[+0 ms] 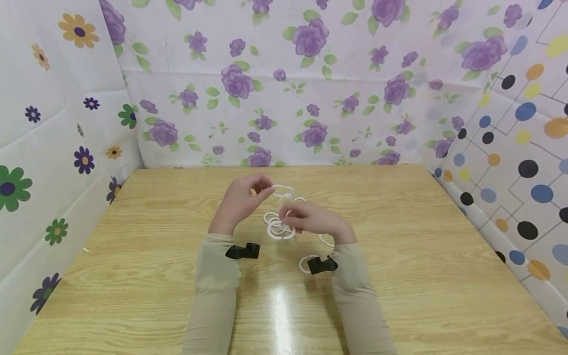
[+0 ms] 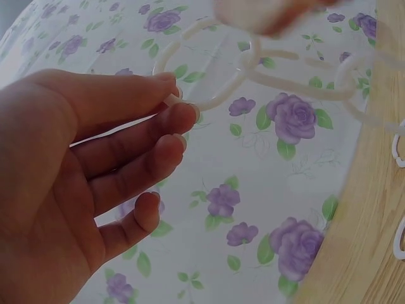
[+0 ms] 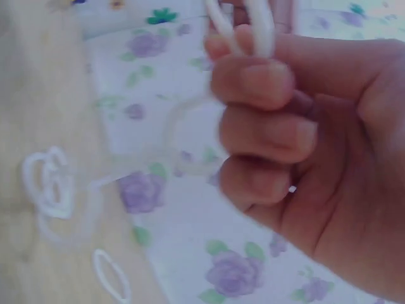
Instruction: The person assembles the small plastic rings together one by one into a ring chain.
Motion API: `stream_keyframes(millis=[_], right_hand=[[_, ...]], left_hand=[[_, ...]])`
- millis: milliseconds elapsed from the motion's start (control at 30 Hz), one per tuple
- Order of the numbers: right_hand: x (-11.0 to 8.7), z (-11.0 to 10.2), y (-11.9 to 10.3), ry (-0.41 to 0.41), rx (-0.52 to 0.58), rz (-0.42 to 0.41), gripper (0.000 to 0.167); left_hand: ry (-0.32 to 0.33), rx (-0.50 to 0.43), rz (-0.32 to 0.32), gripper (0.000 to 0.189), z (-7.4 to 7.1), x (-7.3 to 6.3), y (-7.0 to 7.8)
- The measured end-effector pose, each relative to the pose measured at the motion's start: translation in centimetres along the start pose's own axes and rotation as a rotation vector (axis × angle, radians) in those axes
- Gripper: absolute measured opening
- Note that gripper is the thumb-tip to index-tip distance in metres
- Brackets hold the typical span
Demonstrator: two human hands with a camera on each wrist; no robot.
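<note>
My left hand (image 1: 239, 203) pinches a white plastic link (image 2: 166, 54) between thumb and index finger, its other fingers loosely bent. More links are hooked on, forming a short chain (image 2: 297, 90) that stretches to the right in the left wrist view. Nearer the body, my right hand (image 1: 317, 219) has its fingers curled, with a white link (image 3: 261, 28) gripped between thumb and index finger. Just below its fingertips, in the head view, several white links (image 1: 281, 238) overlap in a cluster. Part of that cluster is hidden behind the right fingers.
A loose link (image 1: 327, 242) lies partly behind the right wrist, and another (image 1: 301, 265) sits partly behind the black wrist camera (image 1: 323, 265). A small pale piece (image 1: 86, 250) rests at the left edge of the wooden table (image 1: 421, 276). Patterned sheets (image 1: 284, 123) enclose three sides.
</note>
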State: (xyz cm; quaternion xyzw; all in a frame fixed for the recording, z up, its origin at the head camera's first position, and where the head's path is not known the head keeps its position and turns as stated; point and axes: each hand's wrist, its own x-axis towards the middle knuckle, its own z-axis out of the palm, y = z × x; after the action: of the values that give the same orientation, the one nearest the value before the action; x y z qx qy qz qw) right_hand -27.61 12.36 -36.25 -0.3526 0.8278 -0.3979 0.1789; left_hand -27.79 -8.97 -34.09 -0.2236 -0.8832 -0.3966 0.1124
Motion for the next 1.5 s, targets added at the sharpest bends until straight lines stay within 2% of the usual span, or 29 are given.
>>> stream_keyframes(millis=[133, 267, 367, 467, 600, 767, 1167, 1500], right_hand=[[-0.9, -1.1, -0.6, 0.216, 0.074, -0.024, 0.018], [-1.1, -1.6, -0.8, 0.417, 0.155, -0.009, 0.021], [-1.1, -1.8, -0.9, 0.516, 0.19, 0.015, 0.024], [-1.0, -1.8, -1.0, 0.575, 0.23, 0.045, 0.025], [-0.9, -1.8, -1.0, 0.604, 0.267, 0.069, 0.021], [-0.8, -1.8, -0.9, 0.603, 0.29, 0.062, 0.016], [-0.5, -1.6, -1.0, 0.593, 0.295, 0.071, 0.017], [-0.3, -1.4, -1.3, 0.565, 0.286, 0.101, 0.029]], left_hand=[[-0.009, 0.003, -0.011, 0.016, 0.1, -0.1, 0.0], [-0.014, 0.004, -0.023, 0.016, 0.1, -0.1, -0.1], [-0.017, 0.003, -0.03, 0.016, 0.1, -0.1, -0.1], [-0.018, 0.002, -0.033, 0.016, 0.2, 0.0, 0.0], [-0.013, 0.005, -0.035, 0.016, 0.2, 0.0, -0.1], [-0.016, 0.013, -0.039, 0.016, 0.2, -0.1, -0.2], [-0.022, 0.011, -0.031, 0.015, 0.1, 0.2, -0.1], [-0.034, 0.009, -0.034, 0.014, 0.2, 0.3, -0.3]])
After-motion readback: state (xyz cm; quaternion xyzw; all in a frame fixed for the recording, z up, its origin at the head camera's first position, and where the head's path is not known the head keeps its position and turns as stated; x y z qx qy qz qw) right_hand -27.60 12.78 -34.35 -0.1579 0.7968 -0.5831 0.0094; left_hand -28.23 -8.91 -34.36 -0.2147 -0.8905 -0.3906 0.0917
